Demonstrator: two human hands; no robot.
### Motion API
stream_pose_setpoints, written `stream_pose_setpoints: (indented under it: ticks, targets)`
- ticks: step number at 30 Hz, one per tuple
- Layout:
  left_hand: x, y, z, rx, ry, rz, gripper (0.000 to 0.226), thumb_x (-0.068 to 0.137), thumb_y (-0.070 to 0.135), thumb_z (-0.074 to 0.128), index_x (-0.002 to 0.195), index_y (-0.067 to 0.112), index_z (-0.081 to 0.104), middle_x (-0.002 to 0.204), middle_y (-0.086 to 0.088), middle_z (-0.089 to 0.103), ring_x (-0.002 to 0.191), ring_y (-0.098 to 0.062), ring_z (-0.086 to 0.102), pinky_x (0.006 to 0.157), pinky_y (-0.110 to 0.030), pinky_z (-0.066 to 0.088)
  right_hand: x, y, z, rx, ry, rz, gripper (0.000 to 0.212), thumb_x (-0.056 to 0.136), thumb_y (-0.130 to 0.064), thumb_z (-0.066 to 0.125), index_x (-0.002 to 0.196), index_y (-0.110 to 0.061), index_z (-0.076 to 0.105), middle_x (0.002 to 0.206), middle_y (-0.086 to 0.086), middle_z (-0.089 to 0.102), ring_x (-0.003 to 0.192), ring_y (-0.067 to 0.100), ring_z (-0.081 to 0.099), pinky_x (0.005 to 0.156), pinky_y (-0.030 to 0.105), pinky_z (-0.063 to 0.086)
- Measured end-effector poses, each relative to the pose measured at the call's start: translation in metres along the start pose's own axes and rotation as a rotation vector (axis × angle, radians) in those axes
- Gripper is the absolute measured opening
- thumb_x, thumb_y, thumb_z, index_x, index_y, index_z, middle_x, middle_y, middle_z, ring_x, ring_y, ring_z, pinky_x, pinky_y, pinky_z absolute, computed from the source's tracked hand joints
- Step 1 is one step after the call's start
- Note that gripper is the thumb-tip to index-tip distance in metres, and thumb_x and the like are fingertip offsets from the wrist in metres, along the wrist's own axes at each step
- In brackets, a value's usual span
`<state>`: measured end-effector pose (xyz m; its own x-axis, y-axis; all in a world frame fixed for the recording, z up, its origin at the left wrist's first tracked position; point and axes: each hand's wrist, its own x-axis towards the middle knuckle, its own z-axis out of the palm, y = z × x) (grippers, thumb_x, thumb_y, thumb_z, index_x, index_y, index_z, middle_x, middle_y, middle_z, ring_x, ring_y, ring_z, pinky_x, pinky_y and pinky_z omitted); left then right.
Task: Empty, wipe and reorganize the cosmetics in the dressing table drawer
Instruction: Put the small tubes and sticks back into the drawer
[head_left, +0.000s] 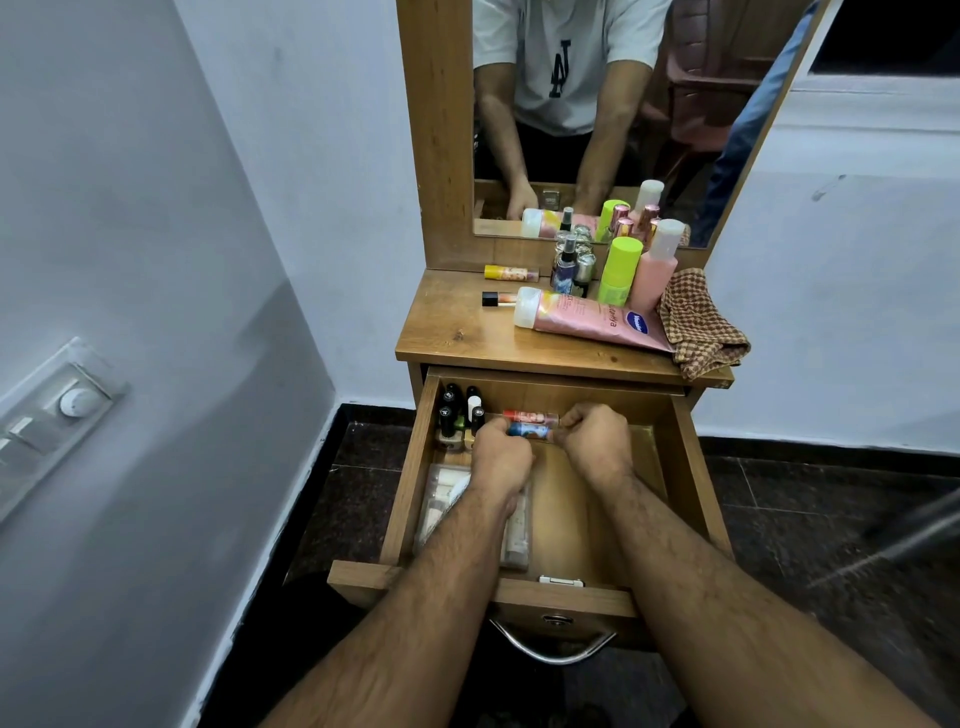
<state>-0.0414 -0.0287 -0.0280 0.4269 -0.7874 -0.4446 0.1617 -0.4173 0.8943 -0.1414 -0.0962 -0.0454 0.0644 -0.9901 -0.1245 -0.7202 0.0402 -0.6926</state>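
The wooden drawer (680, 467) is pulled out below the dressing table top (457, 332). Inside it, my left hand (501, 457) and my right hand (597, 441) pinch the two ends of a blue lip balm tube (527, 430) lying crosswise. A red tube (530, 416) lies just behind it. Several nail polish bottles (457, 413) stand in the drawer's back left corner. A clear pouch (441, 499) with pale items lies along the left side, partly under my left forearm.
On the table top lie a pink Vaseline tube (592, 317), a yellow tube (509, 272), a small black-capped tube (496, 299), a green bottle (618, 273), a pink bottle (657, 270), small spray bottles (569, 265) and a checked cloth (701, 325). A mirror (623, 104) stands behind.
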Motion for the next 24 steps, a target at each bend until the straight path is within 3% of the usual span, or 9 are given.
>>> stream_pose_setpoints:
  ticks: [5, 9, 12, 24]
  targets:
    - [-0.0023, 0.0003, -0.0022, 0.007, -0.001, 0.007, 0.049, 0.089, -0.012, 0.041, 0.13, 0.011, 0.054, 0.099, -0.001, 0.059, 0.094, -0.018, 0.061, 0.082, -0.033, 0.055, -0.0012, 0.0006, -0.0021, 0.027, 0.021, 0.026, 0.021, 0.08, -0.015, 0.08, 0.071, -0.024, 0.063, 0.081, -0.006, 0.066, 0.083, 0.011, 0.064, 0.08, 0.034, 0.058]
    - [-0.0035, 0.0006, -0.0013, 0.032, 0.008, 0.019, 0.049, 0.09, -0.012, 0.041, 0.133, 0.01, 0.054, 0.099, 0.001, 0.057, 0.101, -0.02, 0.061, 0.088, -0.036, 0.055, -0.0025, 0.0005, -0.0033, 0.027, 0.014, 0.037, 0.019, 0.082, -0.012, 0.077, 0.076, -0.024, 0.064, 0.086, -0.005, 0.066, 0.088, 0.011, 0.063, 0.081, 0.032, 0.058]
    - [-0.0006, -0.0013, -0.0007, 0.069, 0.018, 0.031, 0.054, 0.09, -0.011, 0.041, 0.138, 0.011, 0.051, 0.113, -0.003, 0.059, 0.105, -0.019, 0.06, 0.092, -0.037, 0.056, -0.0023, 0.0014, -0.0034, 0.037, 0.004, 0.041, 0.019, 0.082, -0.011, 0.077, 0.075, -0.024, 0.064, 0.085, -0.005, 0.066, 0.087, 0.011, 0.065, 0.08, 0.032, 0.058]
    - [0.0002, -0.0027, -0.0015, 0.104, 0.036, 0.044, 0.056, 0.093, -0.008, 0.042, 0.144, 0.014, 0.046, 0.121, -0.003, 0.055, 0.104, -0.017, 0.059, 0.089, -0.034, 0.056, -0.0029, 0.0026, -0.0037, 0.063, -0.005, 0.045, 0.017, 0.081, -0.009, 0.077, 0.075, -0.021, 0.066, 0.084, -0.004, 0.067, 0.086, 0.013, 0.065, 0.082, 0.036, 0.059]
